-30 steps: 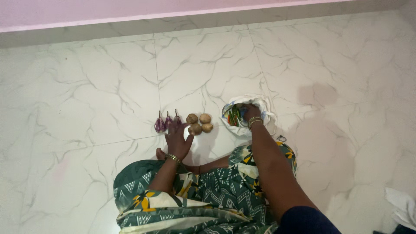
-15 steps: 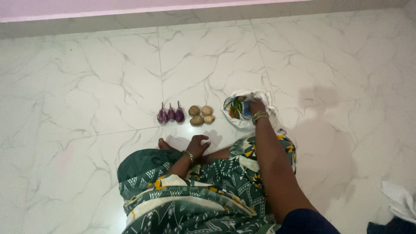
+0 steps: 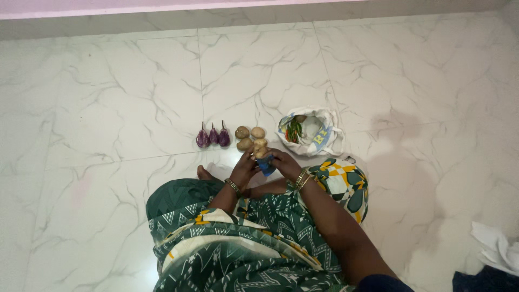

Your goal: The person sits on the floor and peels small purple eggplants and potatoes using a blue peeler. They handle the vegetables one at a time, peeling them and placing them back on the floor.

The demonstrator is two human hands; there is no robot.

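My right hand [image 3: 285, 162] holds a small blue object [image 3: 266, 165] just above my lap. My left hand [image 3: 245, 165] meets it from the left, fingers pinching the same object. Directly beyond the hands, several brown potatoes [image 3: 250, 138] lie grouped on the marble floor, the nearest one partly hidden by my fingers. Three small purple eggplants [image 3: 213, 137] lie in a row to their left. A white plastic bag [image 3: 319, 135] sits open to the right, with green and red chillies [image 3: 293, 131] showing inside it.
I sit on a white marble floor [image 3: 119, 108] in a green patterned garment [image 3: 248, 238]; a bare foot [image 3: 204, 174] pokes out at the left. A wall skirting [image 3: 162, 27] runs along the back. White cloth or paper [image 3: 494, 243] lies at the far right.
My right hand left the bag and came back toward my lap with a small blue object. My left hand rose from the floor to meet it.
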